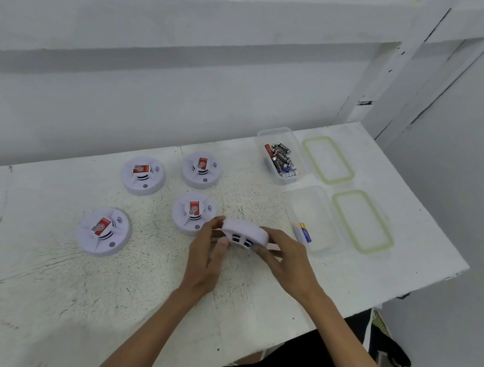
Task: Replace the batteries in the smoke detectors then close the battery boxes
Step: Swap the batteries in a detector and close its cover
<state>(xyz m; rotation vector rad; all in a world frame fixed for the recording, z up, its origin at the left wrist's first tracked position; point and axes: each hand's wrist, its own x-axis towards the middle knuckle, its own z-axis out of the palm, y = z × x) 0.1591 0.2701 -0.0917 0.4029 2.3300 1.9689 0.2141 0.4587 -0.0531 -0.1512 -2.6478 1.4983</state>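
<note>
Holding what, the two hands? (Observer 1)

Both on one smoke detector [245, 232], centre of frame, just right of the nearest loose unit. Left hand [208, 255] grips its left edge, thumb over the rim. Right hand [285, 262] curls round the right edge. Dark slots on its side face the camera. Cannot tell whether it touches the table [52, 295]. (Observer 2)

Other detectors? (Observer 1)

Four on the white table, left of the hands, each lying flat with a red label showing in the middle: far-left detector [143, 175], far-centre detector [201, 169], mid detector [193, 212] just beside the left hand, near-left detector [104, 230]. All apart from one another. (Observer 2)

Battery supply? (Observer 1)

Right of centre, upper: clear battery box [276, 130], lid off, with a heap of dark and red batteries [280, 158]. Below it a second clear box [313, 209], also lid off, with a blue-and-yellow battery [305, 232] at its near-left corner, close to the right hand. (Observer 2)

Lids? (Observer 1)

Two green-rimmed lids, flat on the table: upper lid [328, 159] right of the battery box, lower lid [362, 221] right of the second box. (Observer 2)
</note>
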